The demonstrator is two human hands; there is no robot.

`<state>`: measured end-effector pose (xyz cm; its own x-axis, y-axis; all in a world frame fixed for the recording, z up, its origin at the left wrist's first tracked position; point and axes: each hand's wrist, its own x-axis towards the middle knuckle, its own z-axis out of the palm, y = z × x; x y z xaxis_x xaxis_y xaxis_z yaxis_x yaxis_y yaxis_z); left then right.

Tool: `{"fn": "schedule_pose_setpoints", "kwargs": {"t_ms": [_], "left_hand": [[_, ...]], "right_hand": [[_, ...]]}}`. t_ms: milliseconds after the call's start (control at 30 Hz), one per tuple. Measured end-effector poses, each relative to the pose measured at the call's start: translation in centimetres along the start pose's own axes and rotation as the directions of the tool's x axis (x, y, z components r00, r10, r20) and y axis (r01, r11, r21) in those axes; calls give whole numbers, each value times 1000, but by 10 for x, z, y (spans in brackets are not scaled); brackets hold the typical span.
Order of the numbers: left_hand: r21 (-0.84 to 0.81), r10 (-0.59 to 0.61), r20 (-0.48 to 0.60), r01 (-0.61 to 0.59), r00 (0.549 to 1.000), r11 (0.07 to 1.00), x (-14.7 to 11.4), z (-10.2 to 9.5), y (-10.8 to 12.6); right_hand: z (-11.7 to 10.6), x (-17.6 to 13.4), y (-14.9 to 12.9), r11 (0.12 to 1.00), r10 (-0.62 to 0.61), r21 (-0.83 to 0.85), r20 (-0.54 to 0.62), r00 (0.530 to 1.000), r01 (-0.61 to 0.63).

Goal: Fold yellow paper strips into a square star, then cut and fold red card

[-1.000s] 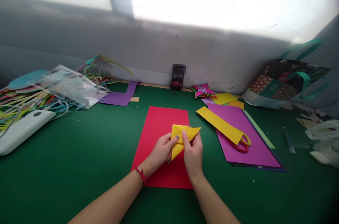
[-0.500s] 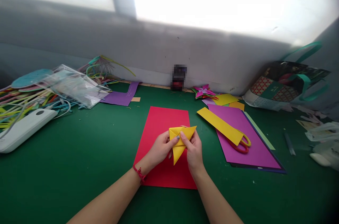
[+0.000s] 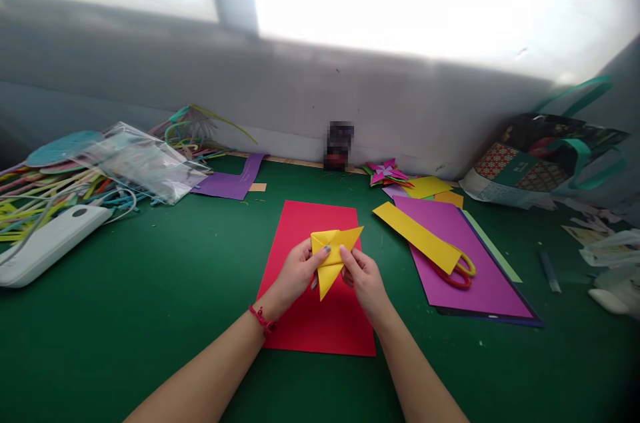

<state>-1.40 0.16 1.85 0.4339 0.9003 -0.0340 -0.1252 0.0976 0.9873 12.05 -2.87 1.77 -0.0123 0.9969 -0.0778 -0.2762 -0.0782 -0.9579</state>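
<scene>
You can read no words, numbers or brands anywhere in this view. On the far right, the teal panel [image 3: 519, 172] of the patterned bag [image 3: 493, 160] carries tiny pale marks, too small for you to make out. At the far left, the purple paper [image 3: 220, 185] on the table [image 3: 190, 290] shows faint pale marks, and you cannot tell whether they are writing.

Left hand [image 3: 299, 270] — fingers partly behind paper [image 3: 331, 272]
</scene>
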Motion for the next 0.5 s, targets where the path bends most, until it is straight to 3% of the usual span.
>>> {"fn": "schedule_pose_setpoints", "kwargs": {"t_ms": [233, 500], "left_hand": [[-47, 13, 16, -12, 1000, 999, 0, 1, 0], [32, -26, 159, 21, 987, 999, 1, 6, -6]], "right_hand": [[5, 0, 9, 986, 24, 166, -55, 998, -14], [-7, 2, 3, 999, -48, -26, -164, 985, 44]]}}
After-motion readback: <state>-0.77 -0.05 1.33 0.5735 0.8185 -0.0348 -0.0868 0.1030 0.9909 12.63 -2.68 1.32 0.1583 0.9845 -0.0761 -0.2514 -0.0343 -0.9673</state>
